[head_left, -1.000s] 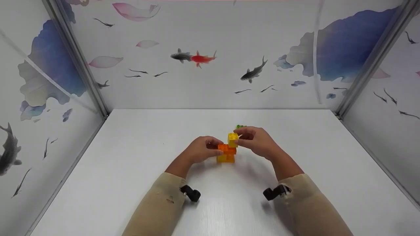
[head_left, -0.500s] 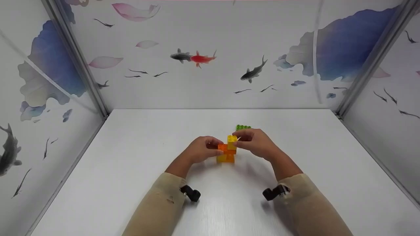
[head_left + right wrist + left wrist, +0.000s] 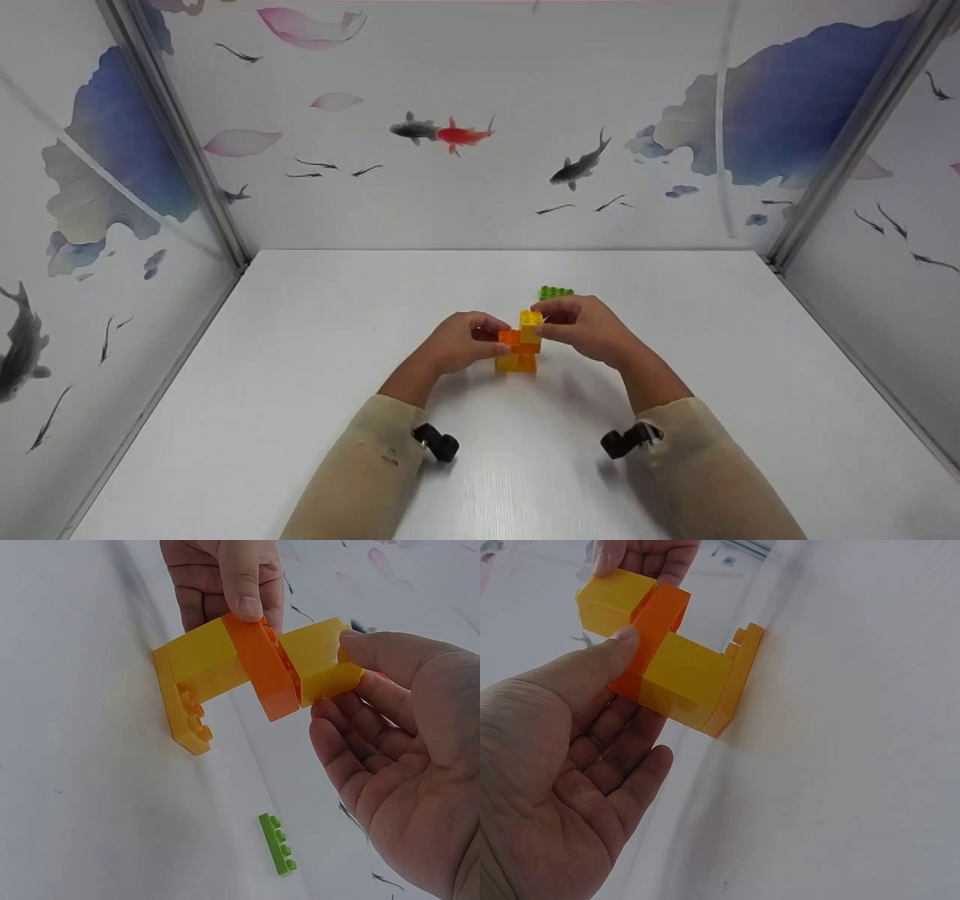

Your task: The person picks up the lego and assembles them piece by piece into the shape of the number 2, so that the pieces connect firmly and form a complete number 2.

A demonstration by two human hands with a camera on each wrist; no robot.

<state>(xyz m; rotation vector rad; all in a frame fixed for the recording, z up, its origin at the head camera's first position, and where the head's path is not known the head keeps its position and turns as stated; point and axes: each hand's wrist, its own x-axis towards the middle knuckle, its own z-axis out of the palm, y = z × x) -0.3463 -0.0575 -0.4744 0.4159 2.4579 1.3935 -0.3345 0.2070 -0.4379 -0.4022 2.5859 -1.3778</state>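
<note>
A small stack of toy building blocks stands on the white table. At its base lies a flat light-orange block with studs, and one yellow block sits on its left part. Across that yellow block lies an orange brick, overhanging to the right. My left hand pinches the orange brick between thumb and fingers. A second yellow block is at the top right of the orange brick, pinched by my right hand. Orange studs show along the seam between these two pieces in the right wrist view.
Behind my right hand, a flat green studded block lies on the white table. Printed walls enclose the table at the back and both sides.
My right hand has lowered the yellow block onto the right part of the orange brick. More of the green block shows now. The left hand stays in place.
</note>
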